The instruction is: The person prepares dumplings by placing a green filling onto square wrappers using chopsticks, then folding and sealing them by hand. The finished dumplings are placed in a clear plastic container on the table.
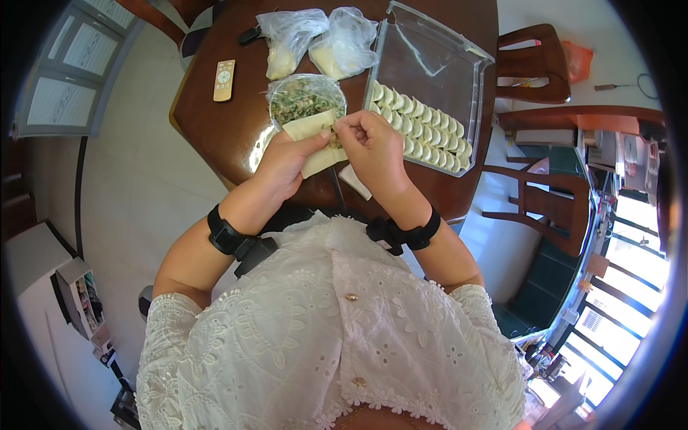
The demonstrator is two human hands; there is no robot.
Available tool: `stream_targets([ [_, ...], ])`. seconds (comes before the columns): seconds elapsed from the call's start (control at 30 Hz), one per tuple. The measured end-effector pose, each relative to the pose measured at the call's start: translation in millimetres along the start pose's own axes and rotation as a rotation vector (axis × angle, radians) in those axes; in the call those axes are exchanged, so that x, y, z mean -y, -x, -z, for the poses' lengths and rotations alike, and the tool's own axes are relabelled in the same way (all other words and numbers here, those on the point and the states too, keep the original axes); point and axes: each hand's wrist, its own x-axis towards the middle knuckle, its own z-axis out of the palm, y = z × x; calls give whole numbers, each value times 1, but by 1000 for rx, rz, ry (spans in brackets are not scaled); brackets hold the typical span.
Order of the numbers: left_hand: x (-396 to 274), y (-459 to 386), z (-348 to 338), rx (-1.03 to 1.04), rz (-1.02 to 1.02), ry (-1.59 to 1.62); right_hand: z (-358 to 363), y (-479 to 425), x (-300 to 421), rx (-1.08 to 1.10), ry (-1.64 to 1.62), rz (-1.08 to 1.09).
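Observation:
A pale yellow dough wrapper [316,162] lies across my left hand [287,161], held by the thumb from above. Some filling [334,142] shows on the wrapper, partly covered by my fingers. My right hand [372,145] pinches at the wrapper's right edge with thumb and forefinger. Just beyond the hands stands a round bowl of green and pinkish chopped filling [306,99], with clear plastic film around its rim. To the right, rows of folded dumplings [424,126] fill the near part of a clear plastic tray [481,102].
Two clear plastic bags [295,32] [344,40] with pale contents lie behind the bowl. A gold remote control [224,80] and a black key fob [249,36] rest on the brown wooden table [207,123]. Below my right wrist is a white flat object [355,181]. Wooden chairs [537,63] stand at right.

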Motion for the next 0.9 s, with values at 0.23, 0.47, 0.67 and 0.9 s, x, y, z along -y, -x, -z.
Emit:
stream_targets([
  [0.23,-8,1,-6,51,-76,-42,2,-3,9,-26,24,-3],
  [0.47,-9,-2,-10,27,-62,-34,1,-4,13,-27,90,64],
  [0.67,-9,-3,-12,-4,-38,-29,-1,-4,16,-24,128,122],
  [0.9,-18,5,-23,22,67,196,-11,0,19,16,184,258],
])
